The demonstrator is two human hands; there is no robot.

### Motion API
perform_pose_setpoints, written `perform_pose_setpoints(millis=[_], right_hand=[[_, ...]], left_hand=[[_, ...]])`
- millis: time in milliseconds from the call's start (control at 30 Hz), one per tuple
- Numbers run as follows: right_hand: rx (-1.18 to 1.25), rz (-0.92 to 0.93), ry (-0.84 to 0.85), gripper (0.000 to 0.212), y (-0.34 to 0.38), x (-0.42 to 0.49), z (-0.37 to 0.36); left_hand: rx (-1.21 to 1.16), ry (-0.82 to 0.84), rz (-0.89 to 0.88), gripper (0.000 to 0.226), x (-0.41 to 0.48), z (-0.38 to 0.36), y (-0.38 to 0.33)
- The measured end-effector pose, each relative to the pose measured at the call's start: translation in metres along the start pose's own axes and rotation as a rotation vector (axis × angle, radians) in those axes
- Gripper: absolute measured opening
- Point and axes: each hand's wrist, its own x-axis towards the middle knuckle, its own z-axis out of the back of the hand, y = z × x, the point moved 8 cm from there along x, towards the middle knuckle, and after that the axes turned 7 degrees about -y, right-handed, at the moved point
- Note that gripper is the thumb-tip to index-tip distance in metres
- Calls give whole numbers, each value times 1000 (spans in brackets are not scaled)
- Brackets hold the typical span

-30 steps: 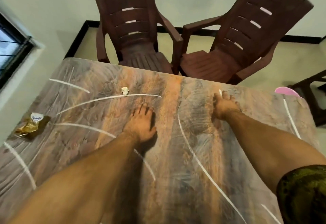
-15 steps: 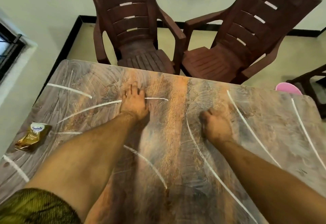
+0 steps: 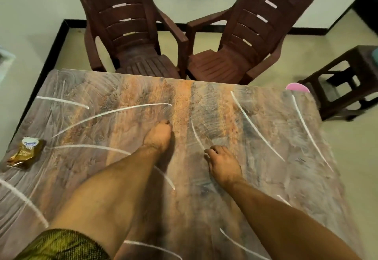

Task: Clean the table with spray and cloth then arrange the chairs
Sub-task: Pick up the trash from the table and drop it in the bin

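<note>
The table (image 3: 255, 178) has a wood-grain cover with white curved lines. Both my hands are on its middle. My left hand (image 3: 158, 137) lies with its fingers curled under at the tips. The small white paper scrap that lay on the far part of the table is out of sight beneath those fingers. My right hand (image 3: 224, 163) is beside it, nearer to me, knuckles up and fingers curled onto the surface, with nothing visible in it. Two brown plastic armchairs (image 3: 131, 34) (image 3: 241, 55) stand side by side at the far edge. No spray bottle or cloth is in view.
A gold snack wrapper (image 3: 24, 153) lies at the table's left edge. A dark brown stool (image 3: 343, 87) stands on the floor to the right, with a pink round object (image 3: 297, 87) just past the table's far right corner. Walls close the far side.
My left hand reached to the white scrap, covered it and drew back toward the middle; the scrap is gone from the table. My right hand pulled back from the far edge with fingers curled.
</note>
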Motion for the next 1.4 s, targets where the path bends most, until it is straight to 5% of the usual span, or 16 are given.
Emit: perform_pose_setpoints(millis=[167, 333, 667, 767, 867, 1100, 1400], right_hand=[[15, -75, 6, 41, -48, -39, 39], [-10, -135, -4, 36, -129, -87, 78], [-57, -159, 26, 36, -306, -177, 135], [-31, -206, 66, 43, -340, -208, 148], [-19, -269, 85, 43, -368, -230, 162], [68, -359, 31, 42, -402, -249, 172], [108, -325, 77, 68, -470, -268, 191]], left_hand=[[-58, 63, -143, 41, -47, -31, -115], [-46, 66, -225, 29, -85, -70, -232], [-182, 81, -80, 23, -130, -138, -425], [-165, 142, -126, 37, -144, -159, -471], [-81, 156, -231, 56, -150, -168, -509], [101, 86, -354, 43, -146, -175, -561], [54, 139, -240, 52, -153, -214, -626]])
